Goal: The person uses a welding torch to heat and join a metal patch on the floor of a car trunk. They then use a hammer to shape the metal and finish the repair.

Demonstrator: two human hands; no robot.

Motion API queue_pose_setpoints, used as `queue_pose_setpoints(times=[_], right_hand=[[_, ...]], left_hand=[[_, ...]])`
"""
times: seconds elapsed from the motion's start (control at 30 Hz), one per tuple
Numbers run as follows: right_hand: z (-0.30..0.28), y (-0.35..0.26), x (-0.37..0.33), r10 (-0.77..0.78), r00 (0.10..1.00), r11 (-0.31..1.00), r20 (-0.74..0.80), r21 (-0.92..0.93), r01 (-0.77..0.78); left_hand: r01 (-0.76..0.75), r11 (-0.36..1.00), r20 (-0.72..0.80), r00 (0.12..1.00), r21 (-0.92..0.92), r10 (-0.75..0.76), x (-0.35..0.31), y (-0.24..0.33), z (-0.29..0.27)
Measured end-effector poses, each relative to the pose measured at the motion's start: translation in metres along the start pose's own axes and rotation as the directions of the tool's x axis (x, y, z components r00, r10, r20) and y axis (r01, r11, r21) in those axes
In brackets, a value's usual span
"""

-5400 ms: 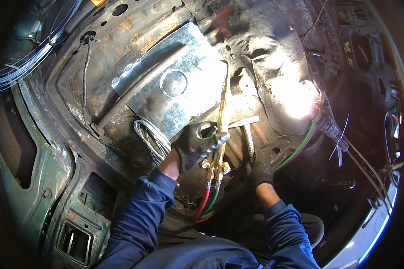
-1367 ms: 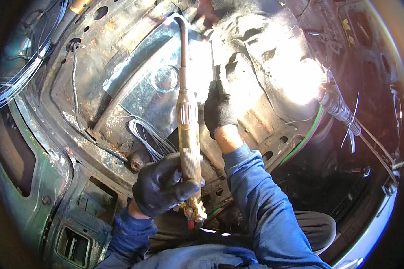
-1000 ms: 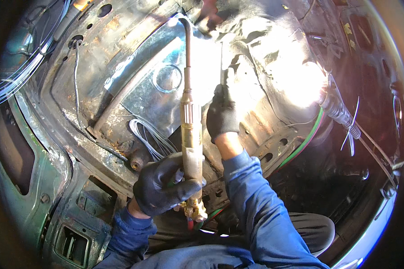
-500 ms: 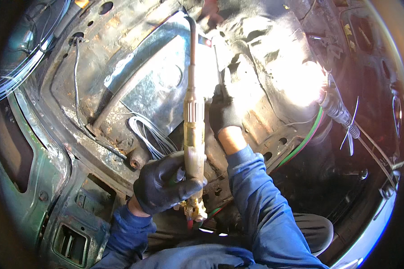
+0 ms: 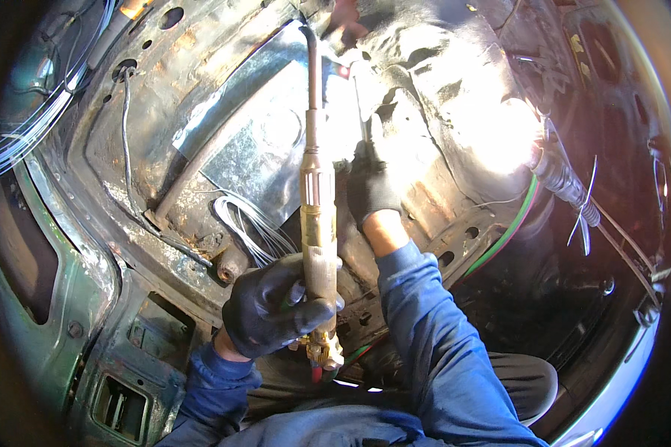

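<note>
My gloved left hand (image 5: 276, 313) is clenched around the brass torch (image 5: 317, 223), whose bent tip reaches up over the rusty, sunlit car floor (image 5: 223, 141). My gloved right hand (image 5: 372, 186) presses flat on that metal, holding nothing, beside a loose bundle of wires (image 5: 249, 223) and a green hose (image 5: 510, 223).

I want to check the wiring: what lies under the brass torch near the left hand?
Under the brass torch a bundle of pale wires lies on rusty sheet metal. The gloved left hand covers whatever continues below.
</note>
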State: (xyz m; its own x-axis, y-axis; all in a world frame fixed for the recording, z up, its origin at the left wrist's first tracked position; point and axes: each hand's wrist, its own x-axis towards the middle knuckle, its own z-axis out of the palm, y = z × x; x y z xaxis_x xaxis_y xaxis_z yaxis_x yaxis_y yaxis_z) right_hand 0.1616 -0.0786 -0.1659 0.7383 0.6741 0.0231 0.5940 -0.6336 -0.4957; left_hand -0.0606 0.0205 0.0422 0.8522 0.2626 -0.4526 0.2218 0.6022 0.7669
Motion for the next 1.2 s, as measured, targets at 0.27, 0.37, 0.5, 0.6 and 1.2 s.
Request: queue_pose_setpoints(times=[0.27,0.37,0.5,0.6,1.2], right_hand=[[-0.011,-0.033,-0.007,0.01,0.989,0.988,0.149,-0.153,0.013],[-0.019,-0.052,0.023,0.178,0.918,0.983,0.354,-0.027,-0.18],[-0.04,-0.068,0.017,0.046,0.991,0.985,0.125,0.16,-0.066],[-0.036,-0.07,0.023,0.235,0.955,0.958,0.183,0.122,-0.259],[-0.043,-0.065,0.019,0.422,0.855,0.796,0.301,0.328,-0.508]], left_hand=[[0.0,0.998,-0.075,0.997,-0.066,-0.005,0.0,-0.003,0.006],[0.01,0.998,-0.104,0.994,-0.061,-0.016,-0.001,-0.001,0.005],[-0.004,0.998,-0.126,0.992,-0.066,-0.005,-0.004,-0.01,0.007],[0.01,0.998,-0.094,0.995,-0.054,-0.015,0.001,-0.002,0.005],[-0.018,0.999,-0.02,1.0,-0.029,0.017,-0.004,-0.004,-0.002]])
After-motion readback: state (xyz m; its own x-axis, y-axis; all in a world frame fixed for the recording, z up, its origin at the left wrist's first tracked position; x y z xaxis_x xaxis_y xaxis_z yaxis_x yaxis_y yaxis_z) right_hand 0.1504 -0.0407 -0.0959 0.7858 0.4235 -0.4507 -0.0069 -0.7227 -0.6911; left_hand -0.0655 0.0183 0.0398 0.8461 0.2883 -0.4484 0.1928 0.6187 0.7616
